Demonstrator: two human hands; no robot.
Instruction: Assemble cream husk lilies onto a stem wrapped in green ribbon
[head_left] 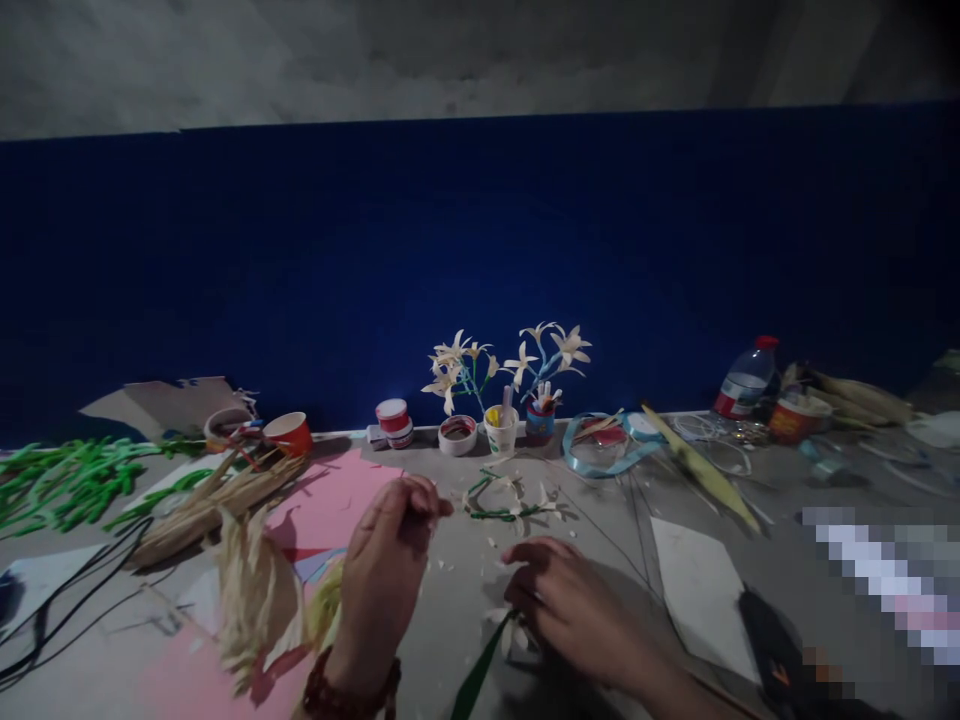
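Observation:
My left hand [394,560] is raised over the table with its fingers curled together. Whatever they may pinch is too small or hidden to make out. My right hand [566,605] is bent low on the right, its fingers closed at the upper end of a green strip [480,668], which runs down toward me. Under those fingertips lie pale petal-like pieces [517,638], partly covered by the hand. Just beyond both hands, a ring-shaped green stem with small pale flowers [514,513] rests on the grey table.
Pale flowers [450,365] stand at the back by a paper cup [501,432]. Left are pink paper [337,495], dried husks [259,590] and green fuzzy stems [75,485]. Blue ribbon [574,450], white paper [701,590], a black tool [772,650] and a bottle [742,385] are right.

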